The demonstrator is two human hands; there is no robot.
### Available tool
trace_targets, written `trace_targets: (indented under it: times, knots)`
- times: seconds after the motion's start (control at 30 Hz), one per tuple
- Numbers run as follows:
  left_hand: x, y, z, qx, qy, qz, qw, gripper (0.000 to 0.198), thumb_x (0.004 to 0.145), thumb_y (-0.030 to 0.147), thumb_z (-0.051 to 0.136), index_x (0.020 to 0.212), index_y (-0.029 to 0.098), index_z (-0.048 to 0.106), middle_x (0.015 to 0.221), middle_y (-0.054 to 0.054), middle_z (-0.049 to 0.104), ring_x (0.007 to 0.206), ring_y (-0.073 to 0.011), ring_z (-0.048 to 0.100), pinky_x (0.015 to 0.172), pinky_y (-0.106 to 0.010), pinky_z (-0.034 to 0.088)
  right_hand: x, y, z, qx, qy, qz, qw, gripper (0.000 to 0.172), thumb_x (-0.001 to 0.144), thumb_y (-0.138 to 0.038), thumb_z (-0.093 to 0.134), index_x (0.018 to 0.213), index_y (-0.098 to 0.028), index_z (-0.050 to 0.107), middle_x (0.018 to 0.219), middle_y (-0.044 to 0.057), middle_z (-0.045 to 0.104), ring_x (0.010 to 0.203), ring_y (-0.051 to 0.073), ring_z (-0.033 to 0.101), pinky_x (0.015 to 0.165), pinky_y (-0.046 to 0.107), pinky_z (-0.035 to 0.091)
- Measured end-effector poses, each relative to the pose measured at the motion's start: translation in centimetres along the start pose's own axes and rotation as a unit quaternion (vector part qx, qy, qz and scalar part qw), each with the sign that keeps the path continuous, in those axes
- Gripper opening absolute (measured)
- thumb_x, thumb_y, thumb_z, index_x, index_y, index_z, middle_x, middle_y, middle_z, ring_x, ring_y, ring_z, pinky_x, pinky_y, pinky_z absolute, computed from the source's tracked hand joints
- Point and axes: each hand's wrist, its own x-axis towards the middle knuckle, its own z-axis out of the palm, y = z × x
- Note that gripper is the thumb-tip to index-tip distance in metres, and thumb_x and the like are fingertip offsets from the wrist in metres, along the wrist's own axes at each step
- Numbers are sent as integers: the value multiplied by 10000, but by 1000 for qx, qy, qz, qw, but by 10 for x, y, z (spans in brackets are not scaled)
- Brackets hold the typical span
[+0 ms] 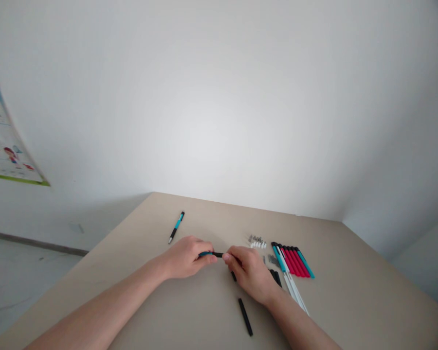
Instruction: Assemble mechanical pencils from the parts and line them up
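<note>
Both my hands meet over the middle of a beige table point(350, 291). My left hand point(184, 256) is closed round a teal pen barrel, of which only a short teal and black stretch point(210, 253) shows between the hands. My right hand point(251, 273) pinches the black end of that same pen. A black pen part point(245, 316) lies on the table just in front of my right wrist. Another short black piece point(233, 276) pokes out under my right hand.
A finished teal and black pen point(176, 227) lies alone at the far left. To the right sit a row of red and teal barrels point(295, 261), white refills point(295, 291), small black pieces point(276, 277) and a cluster of tiny metal and white parts point(257, 241). A poster point(3, 141) hangs on the left wall.
</note>
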Motion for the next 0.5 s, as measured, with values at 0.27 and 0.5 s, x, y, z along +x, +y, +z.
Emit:
trace_targets:
  times: [0.27, 0.5]
  knots:
    - [2, -18, 1, -151, 123, -193, 962, 514, 897, 528, 357, 559, 163, 487, 454, 47, 358, 449, -107, 366, 485, -222, 241, 1, 10, -15, -13, 111, 10, 994, 408, 952, -364, 349, 580, -197, 371, 532, -29, 401, 497, 110, 366, 522, 238, 258]
    - [3, -16, 2, -299, 167, -182, 922, 438, 804, 563, 508, 661, 149, 528, 511, 44, 416, 464, -87, 342, 457, -203, 244, 1, 9, -13, 14, 143, 34, 989, 453, 947, -410, 339, 548, -210, 261, 498, -47, 276, 464, 100, 273, 471, 243, 221]
